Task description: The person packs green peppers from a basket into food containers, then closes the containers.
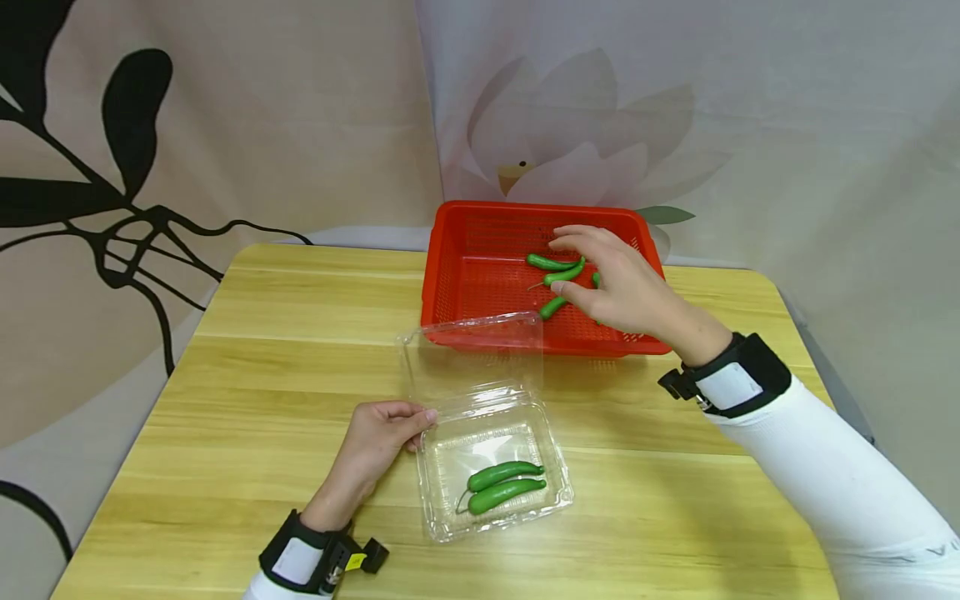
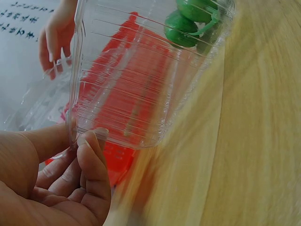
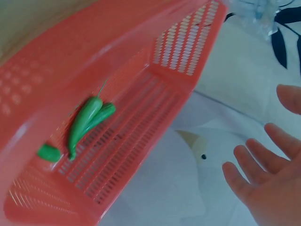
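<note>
1. In the head view, the left hand [image 1: 386, 433] pinched the left edge of a clear plastic container [image 1: 480, 442] between thumb and fingers, beside the hinge. The container sat open on the wooden worktop [image 1: 300, 358], and its raised lid [image 1: 472, 367] overlapped the front left corner of a red basket [image 1: 540, 210]. Two green peppers [image 1: 507, 495] lay side by side in the container's base. The right hand [image 1: 618, 279] was over the right part of the basket, thumb and fingers well apart, with nothing in its grasp. More green peppers [image 1: 564, 274] lay in the basket, some partly hidden by that hand.

2. In the left wrist view, the left hand's thumb and fingers met on the container's thin rim. Green peppers lay in the container at the upper right, and the red basket showed through the clear plastic.

3. In the right wrist view, the right hand's fingers were spread and held nothing. Two peppers lay touching in the basket, a third just beside them, partly cut off by the basket's wall.
</note>
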Demonstrator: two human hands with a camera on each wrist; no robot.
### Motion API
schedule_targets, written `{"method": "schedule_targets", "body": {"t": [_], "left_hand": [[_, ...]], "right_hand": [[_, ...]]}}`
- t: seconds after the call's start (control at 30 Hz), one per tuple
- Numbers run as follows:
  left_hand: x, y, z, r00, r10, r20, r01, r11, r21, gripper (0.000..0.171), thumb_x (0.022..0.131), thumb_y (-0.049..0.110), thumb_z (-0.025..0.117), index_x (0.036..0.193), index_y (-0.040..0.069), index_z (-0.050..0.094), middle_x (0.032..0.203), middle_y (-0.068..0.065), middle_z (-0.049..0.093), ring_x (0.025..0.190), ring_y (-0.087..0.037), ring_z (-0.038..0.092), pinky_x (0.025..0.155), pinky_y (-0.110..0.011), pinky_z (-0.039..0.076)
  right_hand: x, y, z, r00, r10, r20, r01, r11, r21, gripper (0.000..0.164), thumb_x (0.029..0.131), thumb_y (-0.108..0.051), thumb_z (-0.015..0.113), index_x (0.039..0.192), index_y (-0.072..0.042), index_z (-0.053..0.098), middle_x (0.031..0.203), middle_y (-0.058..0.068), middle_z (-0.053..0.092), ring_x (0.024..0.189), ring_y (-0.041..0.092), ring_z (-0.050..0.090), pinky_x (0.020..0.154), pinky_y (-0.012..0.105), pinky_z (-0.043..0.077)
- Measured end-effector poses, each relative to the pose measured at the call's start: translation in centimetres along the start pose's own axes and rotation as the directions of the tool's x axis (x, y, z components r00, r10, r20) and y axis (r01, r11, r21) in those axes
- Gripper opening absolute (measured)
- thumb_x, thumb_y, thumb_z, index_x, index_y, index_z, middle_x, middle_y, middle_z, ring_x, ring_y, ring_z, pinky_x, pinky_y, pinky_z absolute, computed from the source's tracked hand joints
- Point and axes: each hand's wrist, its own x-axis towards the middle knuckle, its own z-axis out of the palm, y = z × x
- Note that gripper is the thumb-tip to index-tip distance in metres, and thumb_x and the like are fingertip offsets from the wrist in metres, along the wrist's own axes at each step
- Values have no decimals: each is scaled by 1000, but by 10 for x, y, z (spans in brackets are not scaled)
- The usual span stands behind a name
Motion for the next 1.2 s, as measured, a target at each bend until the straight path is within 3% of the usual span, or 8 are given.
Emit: {"method": "schedule_targets", "body": {"t": [0.3, 0.6, 0.83, 1.03, 1.2], "left_hand": [[1, -2, 0, 1000, -7, 2, 7, 1000, -4, 13, 92, 8, 81, 95, -4, 79, 76, -14, 72, 60, -13, 60, 58, -24, 53], [2, -3, 2, 1000, 1, 10, -1, 1000, 0, 15, 91, 10, 83, 95, -4, 79, 75, -13, 71, 61, -13, 60, 59, -24, 52], [1, -4, 1, 1000, -3, 11, 3, 1000, 1, 14, 91, 9, 82, 95, -4, 79, 76, -14, 72, 61, -13, 60, 59, -24, 52], [1, -4, 1, 1000, -4, 10, 4, 1000, 15, 15, 91, 11, 83, 94, -3, 79, 74, -12, 71, 61, -14, 60, 59, -24, 51], [1, -2, 2, 1000, -1, 4, 1, 1000, 25, 15, 91, 11, 83, 94, -3, 79, 71, -9, 70, 61, -14, 60, 59, -24, 51]], "right_hand": [[26, 16, -3, 981, 103, 167, -87, 991, -101, 56, 97, -28, 74, 144, -3, 58, 158, 14, 47, 149, 36, 37, 120, 57, 31], [50, 36, 5, 948, 149, 281, -95, 976, -197, 51, 92, -23, 77, 135, 1, 65, 147, 19, 57, 139, 37, 48, 117, 53, 37], [63, 48, 21, 898, 214, 385, -148, 970, -192, 44, 92, -17, 74, 132, 1, 66, 122, 15, 67, 108, 31, 57, 97, 45, 48], [76, 52, 34, 863, 226, 451, -122, 961, -247, 35, 89, -8, 75, 122, 0, 72, 114, 16, 70, 97, 29, 57, 88, 41, 50], [82, 55, 44, 822, 262, 505, -104, 942, -319, 18, 88, -2, 76, 106, -2, 76, 92, 10, 65, 84, 27, 55, 74, 37, 47]]}}
